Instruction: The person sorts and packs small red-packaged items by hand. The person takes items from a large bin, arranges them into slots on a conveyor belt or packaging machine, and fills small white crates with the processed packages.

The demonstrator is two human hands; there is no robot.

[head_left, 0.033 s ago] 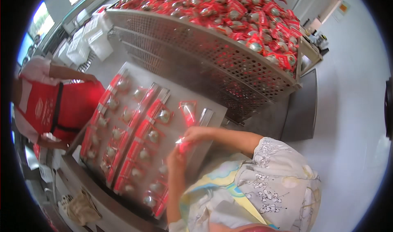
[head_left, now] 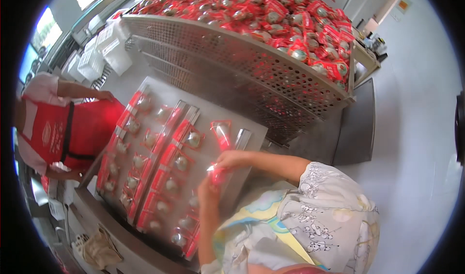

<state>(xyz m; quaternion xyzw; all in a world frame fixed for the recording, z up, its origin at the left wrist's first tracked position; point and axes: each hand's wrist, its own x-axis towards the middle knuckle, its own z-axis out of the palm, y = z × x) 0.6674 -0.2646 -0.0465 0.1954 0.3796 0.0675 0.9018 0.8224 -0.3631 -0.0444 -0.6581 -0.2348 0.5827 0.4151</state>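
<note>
Both my hands meet over the right-hand part of a flat steel machine bed (head_left: 206,121). Between them is a red-and-clear plastic pouch (head_left: 217,176). My right hand (head_left: 231,159) pinches its upper end, and my left hand (head_left: 207,190) closes round its lower side, somewhat blurred. What the pouch contains is mostly covered by my fingers. Just beyond my right hand lies another pouch (head_left: 222,132), with a pale egg-shaped item at its far end. Rows of similar pouches (head_left: 180,163) lie to the left, their red ends along metal bars (head_left: 167,145).
A perforated steel bin (head_left: 232,46) heaped with red pouches (head_left: 271,15) stands behind the bed. Across on the left is a co-worker in a red apron (head_left: 92,129). White baskets (head_left: 115,51) are stacked at the far left; a beige cloth (head_left: 99,247) lies near the front edge.
My hands stay almost in place on the pouch, with only a slight shift of the fingers. The whole view has tilted a little.
</note>
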